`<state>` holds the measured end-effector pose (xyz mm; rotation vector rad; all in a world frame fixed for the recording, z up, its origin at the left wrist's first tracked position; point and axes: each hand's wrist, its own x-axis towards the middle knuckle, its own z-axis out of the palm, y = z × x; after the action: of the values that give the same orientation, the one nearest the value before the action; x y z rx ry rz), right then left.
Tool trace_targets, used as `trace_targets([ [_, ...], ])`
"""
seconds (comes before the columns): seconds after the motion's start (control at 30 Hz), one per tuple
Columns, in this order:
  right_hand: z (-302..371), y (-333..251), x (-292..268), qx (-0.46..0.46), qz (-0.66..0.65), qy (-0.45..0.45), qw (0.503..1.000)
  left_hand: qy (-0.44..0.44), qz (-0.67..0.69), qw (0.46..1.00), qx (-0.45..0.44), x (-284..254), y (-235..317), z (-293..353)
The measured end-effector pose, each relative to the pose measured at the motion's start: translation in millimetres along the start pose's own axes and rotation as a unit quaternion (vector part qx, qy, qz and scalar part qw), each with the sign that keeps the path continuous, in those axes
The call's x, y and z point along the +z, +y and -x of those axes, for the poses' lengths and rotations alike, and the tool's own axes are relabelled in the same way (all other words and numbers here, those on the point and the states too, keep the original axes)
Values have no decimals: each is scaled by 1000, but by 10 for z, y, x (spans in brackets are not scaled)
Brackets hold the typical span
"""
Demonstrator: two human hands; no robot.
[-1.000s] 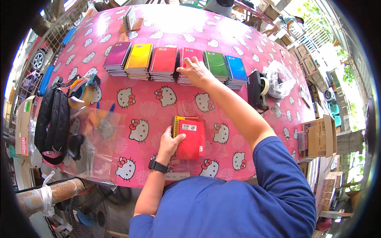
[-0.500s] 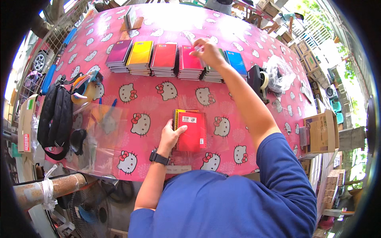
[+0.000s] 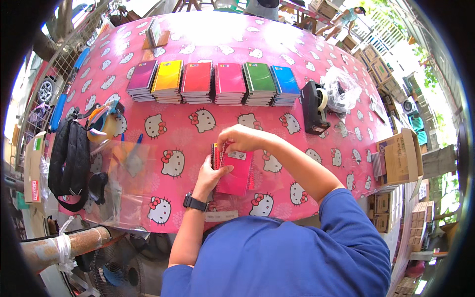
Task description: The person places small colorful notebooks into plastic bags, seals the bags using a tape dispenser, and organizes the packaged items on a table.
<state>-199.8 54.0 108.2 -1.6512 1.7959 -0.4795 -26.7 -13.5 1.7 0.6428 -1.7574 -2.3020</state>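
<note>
In front of me, a spiral-bound pink notebook lies over a small pile, with red and yellow edges showing beneath it. My left hand grips the pile's left side, thumb on top. At the pink notebook's upper left edge, my right hand pinches its spiral side with curled fingers. Beyond the hands stands a row of notebook stacks: purple, yellow, red, pink, green and blue.
A black tape dispenser and crumpled clear plastic are right of the stacks. A black bag, blue pens and clear plastic sheets lie left. An open carton is at the right edge. A person stands far back.
My right hand has come back from the pink stack to the small pile. A pink notebook now covers the red one there. My left hand still holds the pile.
</note>
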Motion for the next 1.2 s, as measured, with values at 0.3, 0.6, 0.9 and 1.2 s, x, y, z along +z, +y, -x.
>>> trace_targets([
  [0.3,42,1218,-508,96,391,470,785,10,23,1000,15,20,-47,-13],
  [0.6,419,512,-768,0,206,524,826,24,38,999,15,-40,-66,-8],
  [0.9,321,323,520,12,36,280,959,12,-13,1000,13,38,93,36],
  [1.2,669,1361,-769,374,335,276,819,5,12,1000,11,-34,-55,-9],
])
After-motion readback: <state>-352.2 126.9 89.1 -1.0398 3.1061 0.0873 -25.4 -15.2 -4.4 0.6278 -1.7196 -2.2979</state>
